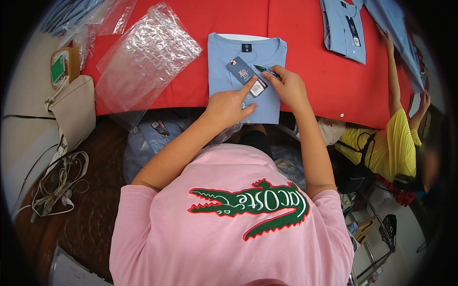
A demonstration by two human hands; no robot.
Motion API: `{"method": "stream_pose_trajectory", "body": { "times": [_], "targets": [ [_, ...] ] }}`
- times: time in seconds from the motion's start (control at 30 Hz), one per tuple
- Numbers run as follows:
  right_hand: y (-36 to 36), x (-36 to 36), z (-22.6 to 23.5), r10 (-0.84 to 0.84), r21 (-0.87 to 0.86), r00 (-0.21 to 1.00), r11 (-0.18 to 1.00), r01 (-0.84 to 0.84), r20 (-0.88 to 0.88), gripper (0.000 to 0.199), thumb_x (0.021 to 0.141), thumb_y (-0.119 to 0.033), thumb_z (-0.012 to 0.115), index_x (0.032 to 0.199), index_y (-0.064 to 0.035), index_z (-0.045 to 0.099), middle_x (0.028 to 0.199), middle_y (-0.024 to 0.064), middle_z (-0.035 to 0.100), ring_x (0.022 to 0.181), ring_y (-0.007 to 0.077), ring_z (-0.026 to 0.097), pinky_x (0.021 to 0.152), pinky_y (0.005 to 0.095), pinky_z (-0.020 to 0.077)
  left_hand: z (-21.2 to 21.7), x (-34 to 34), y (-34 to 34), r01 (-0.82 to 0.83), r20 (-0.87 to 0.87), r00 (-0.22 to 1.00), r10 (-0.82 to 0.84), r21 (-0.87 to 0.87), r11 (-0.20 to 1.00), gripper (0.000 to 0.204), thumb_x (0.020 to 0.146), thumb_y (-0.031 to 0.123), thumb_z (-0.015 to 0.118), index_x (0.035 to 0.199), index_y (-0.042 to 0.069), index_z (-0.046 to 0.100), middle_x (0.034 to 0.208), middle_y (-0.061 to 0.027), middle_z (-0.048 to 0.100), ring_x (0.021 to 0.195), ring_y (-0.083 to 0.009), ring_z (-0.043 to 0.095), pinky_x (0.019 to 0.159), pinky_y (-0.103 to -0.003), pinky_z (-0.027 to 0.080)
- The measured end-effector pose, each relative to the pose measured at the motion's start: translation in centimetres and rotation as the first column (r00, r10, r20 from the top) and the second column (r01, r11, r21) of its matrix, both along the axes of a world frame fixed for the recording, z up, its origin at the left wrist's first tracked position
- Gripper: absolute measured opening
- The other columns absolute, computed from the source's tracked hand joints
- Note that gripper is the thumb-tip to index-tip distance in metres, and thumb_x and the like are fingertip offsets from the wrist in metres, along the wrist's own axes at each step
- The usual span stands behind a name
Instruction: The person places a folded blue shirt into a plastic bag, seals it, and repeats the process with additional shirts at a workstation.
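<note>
A folded light-blue shirt [219,71] lies in front of me at the edge of the red-covered table. On its front rests a dark blue hang tag [240,70] with a white label at its lower end. My left hand [229,106] reaches the tag with its index finger stretched out; its thumb points over the shirt. Between the thumb and fingers of my right hand [290,87] is a small dark pointed tool [265,70], its tip toward the tag. Whether it is a pen or snips I cannot tell.
Clear plastic bags [152,52] lie left of the shirt, near a beige bag [74,105]. Cables [59,183] hang at the left. Another folded blue shirt [341,33] sits at the back right, where a person in yellow [396,143] handles blue cloth.
</note>
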State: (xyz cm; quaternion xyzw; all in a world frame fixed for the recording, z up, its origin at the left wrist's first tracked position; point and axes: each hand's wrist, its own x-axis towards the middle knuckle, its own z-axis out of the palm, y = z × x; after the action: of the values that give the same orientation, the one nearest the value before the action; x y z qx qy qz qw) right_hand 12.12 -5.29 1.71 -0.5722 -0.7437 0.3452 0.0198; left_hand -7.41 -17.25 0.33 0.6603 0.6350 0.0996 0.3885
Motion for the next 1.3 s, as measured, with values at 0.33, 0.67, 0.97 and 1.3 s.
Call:
{"method": "stream_pose_trajectory", "body": {
  "times": [0.33, 0.67, 0.97, 1.3],
  "targets": [
    [-0.1, -1.8, -2.0, -0.156, 0.313, 0.936, 0.914, 0.258, -0.315, 0.030, 0.102, -0.035, 0.071, 0.110, -0.0067, 0.075, 0.100, 0.0147, 0.075, 0.086, 0.0349, 0.073, 0.074, 0.0451, 0.0567, 1.2, -1.7, -1.7, -0.084, 0.197, 0.978, 0.075, 0.035, 0.996, 0.072, 0.093, 0.044, 0.077, 0.160, 0.025, 0.055, 0.070, -0.0112, 0.064, 0.066, -0.0308, 0.070, 0.064, -0.043, 0.055],
    [0.2, -7.0, -2.5, 0.016, 0.321, 0.984, 0.944, -0.073, 0.177, 0.024, 0.087, -0.028, 0.079, 0.097, -0.0070, 0.081, 0.095, 0.0143, 0.073, 0.084, 0.0339, 0.074, 0.073, 0.0453, 0.0583, -1.2, -2.6, -2.8, -0.073, 0.092, 0.994, 0.064, 0.102, 0.992, 0.059, 0.097, 0.039, 0.074, 0.154, 0.033, 0.061, 0.076, -0.0137, 0.069, 0.070, -0.0333, 0.071, 0.067, -0.044, 0.058],
    [5.5, 1.8, -1.8, -0.346, 0.027, 0.596, 0.849, 0.527, -0.725, 0.016, 0.090, -0.012, 0.082, 0.101, -0.0030, 0.074, 0.082, -0.0031, 0.066, 0.069, 0.0049, 0.054, 0.062, 0.0254, 0.0460, -1.6, -3.4, -3.5, -0.106, 0.320, 0.946, 0.059, 0.132, 0.986, 0.046, 0.097, 0.025, 0.073, 0.143, 0.027, 0.072, 0.091, -0.0131, 0.075, 0.078, -0.0313, 0.072, 0.073, -0.041, 0.058],
    [-0.8, -3.1, 0.1, -0.037, -0.290, 0.998, 0.957, 0.020, -0.054, 0.040, 0.075, -0.034, 0.093, 0.095, -0.0051, 0.075, 0.078, 0.0091, 0.073, 0.072, 0.0246, 0.072, 0.069, 0.0370, 0.0551, -2.8, -3.8, -3.6, -0.027, 0.299, 0.954, -0.029, 0.182, 0.983, 0.036, 0.097, 0.021, 0.073, 0.133, 0.019, 0.077, 0.097, -0.0124, 0.077, 0.083, -0.0309, 0.073, 0.075, -0.040, 0.058]
  ]
}}
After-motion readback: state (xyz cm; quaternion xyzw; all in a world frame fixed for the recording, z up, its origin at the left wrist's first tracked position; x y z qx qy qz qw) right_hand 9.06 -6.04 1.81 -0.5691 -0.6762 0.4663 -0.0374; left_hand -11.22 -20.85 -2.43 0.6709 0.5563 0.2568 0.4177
